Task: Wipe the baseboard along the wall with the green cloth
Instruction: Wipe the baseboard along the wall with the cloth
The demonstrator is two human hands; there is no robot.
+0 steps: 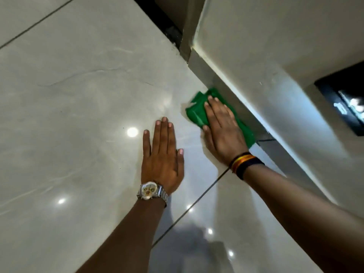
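The green cloth (197,110) lies bunched on the glossy floor where it meets the grey baseboard (220,80), which runs diagonally along the foot of the wall. My right hand (222,129) presses flat on top of the cloth, fingers extended and pointing along the baseboard; part of the cloth sticks out beyond the fingertips and along the wall side of the hand. My left hand (162,154) rests flat on the floor tile to the left, palm down, fingers slightly spread, holding nothing. A watch sits on the left wrist and coloured bands on the right.
Large glossy pale floor tiles (88,115) with dark grout lines fill the left and bottom. The light wall (275,46) rises on the right, with a corner post (187,36) at the top and a dark recess (346,99) at the right edge.
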